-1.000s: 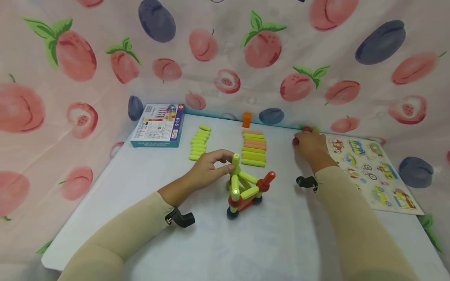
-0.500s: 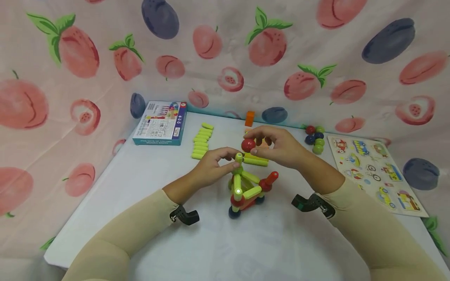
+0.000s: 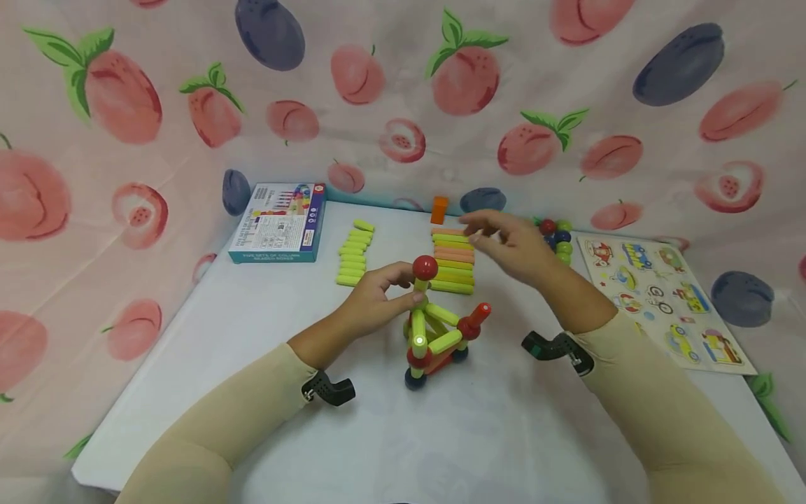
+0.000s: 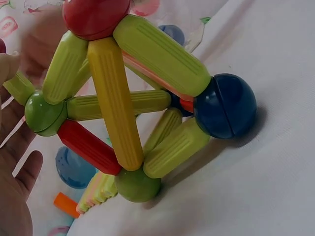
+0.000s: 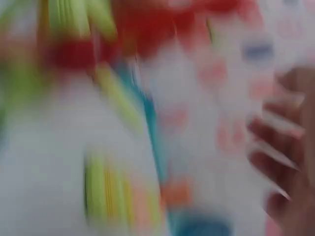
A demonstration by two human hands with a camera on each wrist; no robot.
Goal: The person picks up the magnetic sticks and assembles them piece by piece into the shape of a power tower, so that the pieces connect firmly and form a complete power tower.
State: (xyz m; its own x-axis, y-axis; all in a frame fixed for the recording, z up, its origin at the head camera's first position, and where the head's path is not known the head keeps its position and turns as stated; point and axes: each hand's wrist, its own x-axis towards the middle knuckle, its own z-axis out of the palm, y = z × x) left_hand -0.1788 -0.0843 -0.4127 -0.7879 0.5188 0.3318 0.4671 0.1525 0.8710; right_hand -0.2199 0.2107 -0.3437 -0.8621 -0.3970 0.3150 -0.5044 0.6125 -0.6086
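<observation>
Head view shows us a stick-and-ball structure (image 3: 444, 341) standing on the white table (image 3: 504, 434), a red ball (image 3: 425, 267) topping its upright stick (image 3: 420, 285). We see the left hand (image 3: 376, 301) pinching the structure near its top between thumb and fingers. The right hand (image 3: 513, 248), fingers loosely spread and empty, hovers near the row of coloured sticks (image 3: 453, 266); our right wrist view is blurred.

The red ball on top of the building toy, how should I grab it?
Pinch the red ball by its round front and back, probably from the right: it tops a light-green stick, bare on that side, while the left hand crowds the left.
</observation>
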